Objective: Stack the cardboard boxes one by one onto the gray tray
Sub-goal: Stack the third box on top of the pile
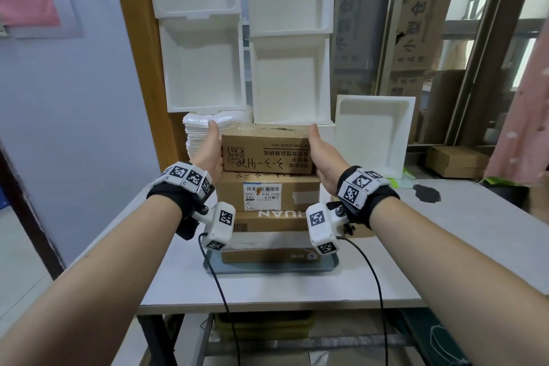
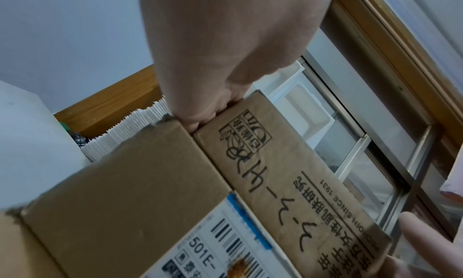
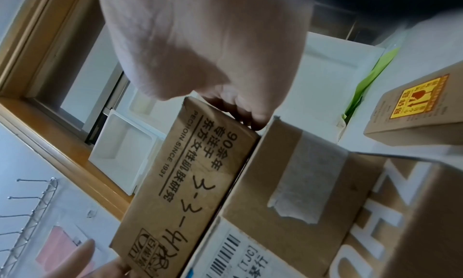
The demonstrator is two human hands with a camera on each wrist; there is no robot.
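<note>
Forearms reach in from the near edge, each wrist strapped with a black band and marker blocks; the left hand [image 1: 209, 149] clasps the left end of the top cardboard box [image 1: 267, 149], thumb up along its side and fingers curled round the far edge, while the right hand [image 1: 323, 154] grasps the right end the same way; the box sits on, or just above, the labelled box [image 1: 267, 194], the seam between them too tight to tell which. Under that lie two more boxes, the lowest resting on the gray tray [image 1: 331, 267] on the table [image 1: 445, 246].

Risks, as I judge them: the pile is tall and narrow-based, so a sideways shove while letting go could slide the upper boxes; the top box looks a little narrower than the one beneath, so set off-centre it could tip; the dangling wrist cables [image 1: 219, 285] could snag the tray's near rim.

Around, from left: a stack of white sheets [image 1: 196, 134] just behind the left hand; white foam trays [image 1: 205, 68] standing close behind the pile, leaving little room on the far side; another foam tray [image 1: 374, 134] leaning to the right; a small brown box [image 1: 454, 161] far right; a dark patch [image 1: 427, 192] on the table.
</note>
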